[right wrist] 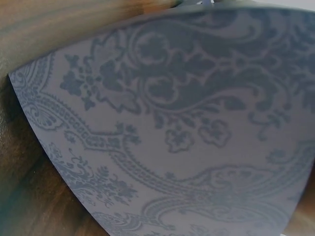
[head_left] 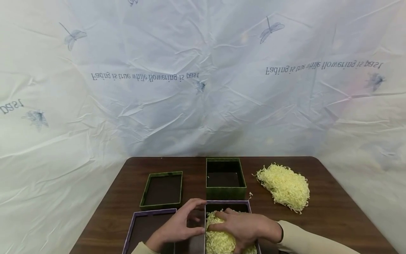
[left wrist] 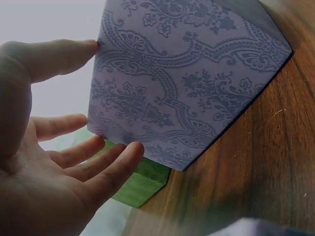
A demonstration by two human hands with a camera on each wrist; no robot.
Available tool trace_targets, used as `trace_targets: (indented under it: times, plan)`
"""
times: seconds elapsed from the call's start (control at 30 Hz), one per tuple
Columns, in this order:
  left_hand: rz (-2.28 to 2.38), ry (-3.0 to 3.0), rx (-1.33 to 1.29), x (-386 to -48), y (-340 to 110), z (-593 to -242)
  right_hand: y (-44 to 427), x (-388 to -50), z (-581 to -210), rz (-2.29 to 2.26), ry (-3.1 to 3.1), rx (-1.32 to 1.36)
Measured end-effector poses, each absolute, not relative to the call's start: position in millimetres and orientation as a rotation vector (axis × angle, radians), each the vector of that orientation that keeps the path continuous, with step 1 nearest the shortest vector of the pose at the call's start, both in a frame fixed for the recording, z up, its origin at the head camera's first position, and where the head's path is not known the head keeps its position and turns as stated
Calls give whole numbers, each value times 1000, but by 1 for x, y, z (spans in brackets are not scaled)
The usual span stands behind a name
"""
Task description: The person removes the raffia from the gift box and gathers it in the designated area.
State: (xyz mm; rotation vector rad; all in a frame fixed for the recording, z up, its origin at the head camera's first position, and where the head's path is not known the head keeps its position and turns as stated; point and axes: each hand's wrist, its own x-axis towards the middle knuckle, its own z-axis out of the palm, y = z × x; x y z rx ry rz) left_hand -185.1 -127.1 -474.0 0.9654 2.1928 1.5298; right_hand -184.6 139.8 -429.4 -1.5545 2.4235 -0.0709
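Observation:
A purple patterned box [head_left: 229,202] stands near the front of the table with pale yellow shredded paper [head_left: 218,243] inside it. My right hand [head_left: 248,225] reaches into this box, fingers spread and resting on the shreds. Beside the box's left wall is my left hand [head_left: 180,224], its thumb and fingers apart; in the left wrist view its fingertips touch the box's patterned side [left wrist: 162,83]. Only the patterned outer wall [right wrist: 172,142] of a box fills the right wrist view, where the right hand is out of sight.
Behind the purple box stands a green box [head_left: 226,193]. A green lid [head_left: 163,190] and a purple-rimmed lid [head_left: 142,229] lie to the left. Another heap of yellow shredded paper [head_left: 285,186] sits on the brown wooden table [head_left: 336,218] at right. White printed sheeting [head_left: 206,113] hangs behind.

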Motion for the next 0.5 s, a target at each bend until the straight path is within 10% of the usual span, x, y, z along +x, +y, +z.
trace_targets:
  times: [0.5]
  plan:
    - [1556, 2138, 960, -187, -126, -473, 131, -188, -441, -71, 2412, -1590]
